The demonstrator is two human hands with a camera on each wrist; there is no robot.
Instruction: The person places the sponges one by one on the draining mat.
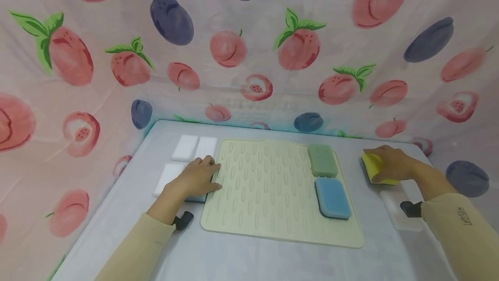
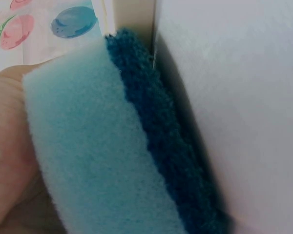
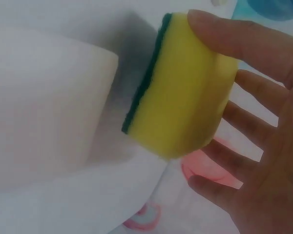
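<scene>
The right hand (image 1: 391, 165) grips a yellow sponge (image 3: 183, 87); the left hand (image 1: 195, 179) closes over a blue sponge (image 2: 88, 156). Between them, a mat (image 1: 265, 194) carries a green sponge (image 1: 322, 159) and another blue one.

Around my pale grey table (image 1: 117, 229) hangs a pink fruit-printed cloth (image 1: 249, 56), covering walls from nine o'clock through twelve to three, softly lit.

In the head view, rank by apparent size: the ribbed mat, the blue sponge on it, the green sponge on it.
1. Ribbed mat, largest.
2. Blue sponge.
3. Green sponge, slightly smaller-looking, but farther from the camera, so unsure.
</scene>
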